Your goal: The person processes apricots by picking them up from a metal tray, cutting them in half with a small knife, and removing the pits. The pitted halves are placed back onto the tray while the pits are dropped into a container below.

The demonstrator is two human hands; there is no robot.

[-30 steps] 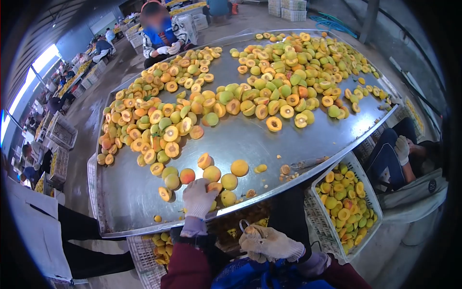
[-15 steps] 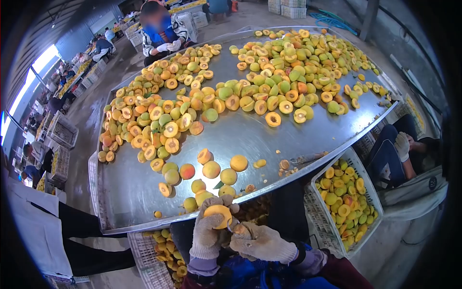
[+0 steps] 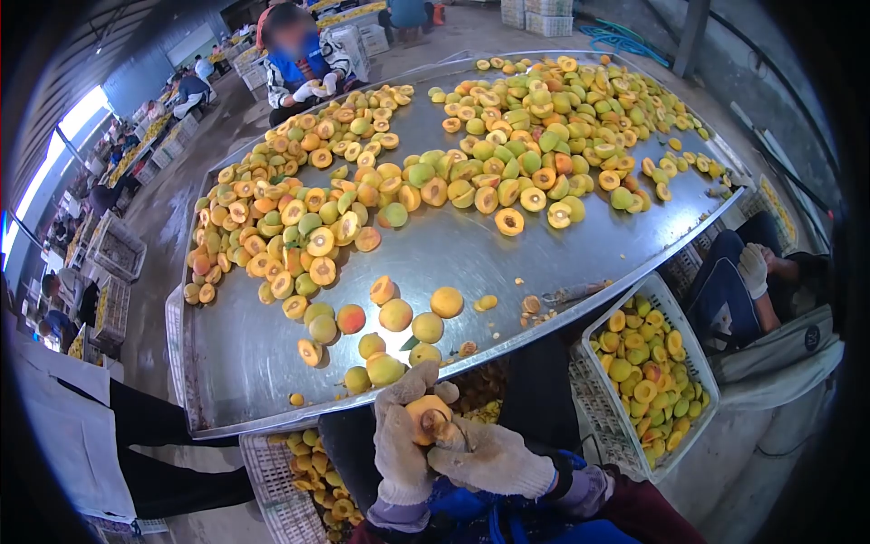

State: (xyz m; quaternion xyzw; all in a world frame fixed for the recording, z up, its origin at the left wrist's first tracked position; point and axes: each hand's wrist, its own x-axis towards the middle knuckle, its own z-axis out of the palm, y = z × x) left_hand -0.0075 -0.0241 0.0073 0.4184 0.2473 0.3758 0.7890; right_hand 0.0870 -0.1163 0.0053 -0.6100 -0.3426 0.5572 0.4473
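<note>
Your left hand (image 3: 399,444), in a pale knit glove, holds a cut fruit half (image 3: 428,419) between thumb and fingers, just off the near edge of the metal table (image 3: 435,263) and above your lap. Your right hand (image 3: 498,461), gloved too, reaches in from the other side, its fingertips drawn together at the fruit's cut face. Whether they pinch a small tool there cannot be told; the glove hides it. The work in hand seems to be at the brown centre of that face. Judging by the hold, a move there calls for a steady left thumb and light pressure from your right, since the flesh looks soft and moist and the skin smooth.

Close to the near edge, rounder fruits lie in a loose group: a yellow-green one (image 3: 385,369) nearest your left glove, a red-blushed one (image 3: 351,318) farther in, and a small dark leaf (image 3: 410,344) among them. Toward the right, scraps (image 3: 531,305) of pulp lie on the shiny steel. A broad heap (image 3: 544,136) of domed halves with flat orange faces and rough brown centres runs across toward the far edge and down the left side.

Below the near edge stand a slatted plastic crate (image 3: 272,480) at your left and another (image 3: 598,408) at your right, both holding fruit pieces. Beyond the far-left corner sits a person (image 3: 294,71); at right, another person's gloved hand (image 3: 754,270) shows.
</note>
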